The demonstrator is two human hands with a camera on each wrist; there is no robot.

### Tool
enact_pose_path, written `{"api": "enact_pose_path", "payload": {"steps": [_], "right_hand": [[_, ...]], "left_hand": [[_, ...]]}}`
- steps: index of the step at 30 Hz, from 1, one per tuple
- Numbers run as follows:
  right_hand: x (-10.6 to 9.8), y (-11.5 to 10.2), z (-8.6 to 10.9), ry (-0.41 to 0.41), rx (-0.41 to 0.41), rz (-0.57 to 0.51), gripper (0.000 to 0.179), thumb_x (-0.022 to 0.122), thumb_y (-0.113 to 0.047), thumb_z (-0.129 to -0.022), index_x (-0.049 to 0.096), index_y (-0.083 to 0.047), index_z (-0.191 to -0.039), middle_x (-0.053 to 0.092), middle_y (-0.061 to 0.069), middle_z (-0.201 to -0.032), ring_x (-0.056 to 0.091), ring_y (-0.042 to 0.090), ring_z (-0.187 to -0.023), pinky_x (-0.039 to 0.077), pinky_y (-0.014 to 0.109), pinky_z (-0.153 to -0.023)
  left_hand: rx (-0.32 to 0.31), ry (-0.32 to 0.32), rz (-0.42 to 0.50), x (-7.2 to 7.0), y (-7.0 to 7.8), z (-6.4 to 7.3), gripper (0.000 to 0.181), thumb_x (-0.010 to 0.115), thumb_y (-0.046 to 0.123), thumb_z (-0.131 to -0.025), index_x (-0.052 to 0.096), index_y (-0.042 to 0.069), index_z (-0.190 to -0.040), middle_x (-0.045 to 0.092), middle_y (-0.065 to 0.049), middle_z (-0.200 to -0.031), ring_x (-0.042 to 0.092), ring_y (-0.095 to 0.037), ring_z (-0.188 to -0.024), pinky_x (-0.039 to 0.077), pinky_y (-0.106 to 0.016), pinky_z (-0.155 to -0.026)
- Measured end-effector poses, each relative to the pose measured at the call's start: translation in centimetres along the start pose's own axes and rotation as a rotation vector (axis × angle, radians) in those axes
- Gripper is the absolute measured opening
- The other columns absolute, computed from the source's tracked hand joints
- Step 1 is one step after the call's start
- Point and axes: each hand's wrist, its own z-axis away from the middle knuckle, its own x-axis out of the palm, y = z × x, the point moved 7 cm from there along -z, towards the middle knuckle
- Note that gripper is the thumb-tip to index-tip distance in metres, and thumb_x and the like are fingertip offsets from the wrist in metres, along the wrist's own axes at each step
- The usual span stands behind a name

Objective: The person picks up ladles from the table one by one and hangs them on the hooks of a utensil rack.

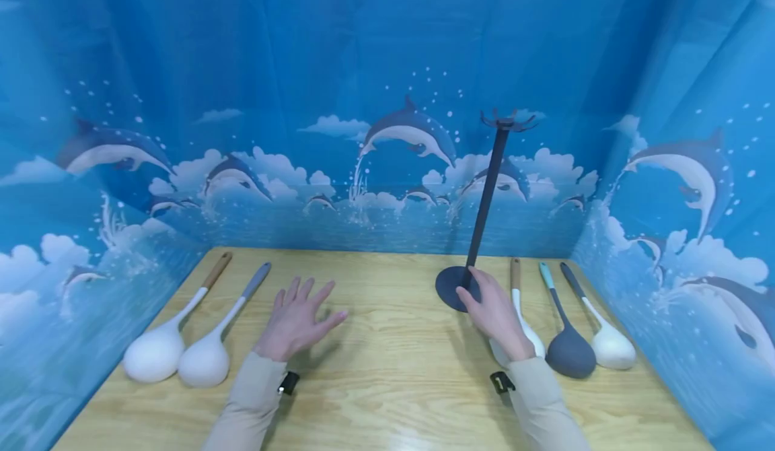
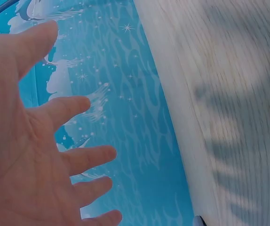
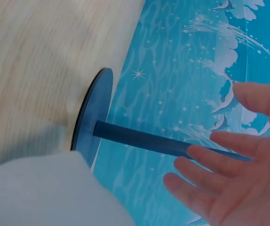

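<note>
My left hand (image 1: 298, 320) hovers above the table with its fingers spread, holding nothing; its palm shows in the left wrist view. My right hand (image 1: 498, 313) is by the lower pole of a black hook stand (image 1: 486, 202), which has a round base and several hooks on top. In the right wrist view, its fingers (image 3: 203, 176) are extended near the pole, not wrapped round it. Beneath the right wrist lies a white ladle with a brown handle (image 1: 515, 274), its bowl partly hidden. Beside it are a dark grey ladle (image 1: 571, 352) with a teal handle and a white ladle (image 1: 613, 347) with a dark handle.
Left of my left hand, two white ladles lie on the wooden table (image 1: 387, 370): one with a brown handle (image 1: 154, 351), one with a grey handle (image 1: 204, 359). A blue dolphin-print curtain (image 1: 363, 47) surrounds the table's back and sides.
</note>
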Motion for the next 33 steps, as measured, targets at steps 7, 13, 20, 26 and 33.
{"api": "enact_pose_path", "payload": {"steps": [7,13,20,26,33], "right_hand": [[-0.9,-0.4,-1.1,0.077,0.022,-0.071,0.061,0.051,-0.039,-0.101,0.037,-0.005,-0.15,0.039,0.023,-0.151,0.039,0.042,-0.138,0.035,0.058,-0.108],[-2.6,-0.8,-2.4,0.168,0.036,-0.068,0.058,0.051,-0.036,-0.101,0.039,-0.004,-0.149,0.037,0.025,-0.151,0.038,0.043,-0.137,0.036,0.06,-0.107],[-4.4,-1.3,-3.8,0.266,0.007,-0.083,0.055,0.054,-0.03,-0.101,0.042,0.0,-0.146,0.045,0.027,-0.144,0.045,0.044,-0.13,0.039,0.06,-0.103],[-5.6,-1.7,-5.1,0.322,0.026,-0.156,0.053,0.055,-0.03,-0.1,0.045,-0.004,-0.145,0.052,0.023,-0.137,0.056,0.039,-0.12,0.049,0.054,-0.093],[-7.0,-1.8,-6.8,0.395,0.087,-0.252,0.053,0.053,-0.028,-0.101,0.042,-0.005,-0.147,0.051,0.021,-0.139,0.056,0.038,-0.123,0.049,0.052,-0.097]], "left_hand": [[0.006,0.0,0.006,-0.1,0.4,-0.1,0.075,0.046,0.065,-0.094,0.038,0.019,-0.152,0.03,-0.026,-0.155,0.014,-0.05,-0.146,0.012,-0.071,-0.112],[0.022,0.026,-0.018,-0.1,0.7,-0.1,0.074,0.047,0.063,-0.095,0.04,0.016,-0.151,0.033,-0.028,-0.153,0.018,-0.051,-0.145,0.017,-0.071,-0.111],[0.05,0.044,-0.019,0.3,1.0,-0.1,0.072,0.045,0.061,-0.097,0.042,0.014,-0.15,0.038,-0.028,-0.149,0.024,-0.052,-0.142,0.022,-0.071,-0.108],[0.071,0.068,-0.027,0.3,1.2,-0.2,0.066,0.047,0.054,-0.099,0.043,0.011,-0.149,0.044,-0.029,-0.144,0.039,-0.05,-0.135,0.034,-0.067,-0.103],[0.093,0.11,-0.025,0.3,1.5,-0.2,0.06,0.054,0.046,-0.099,0.049,0.006,-0.143,0.056,-0.029,-0.131,0.059,-0.047,-0.112,0.048,-0.061,-0.089]]}}
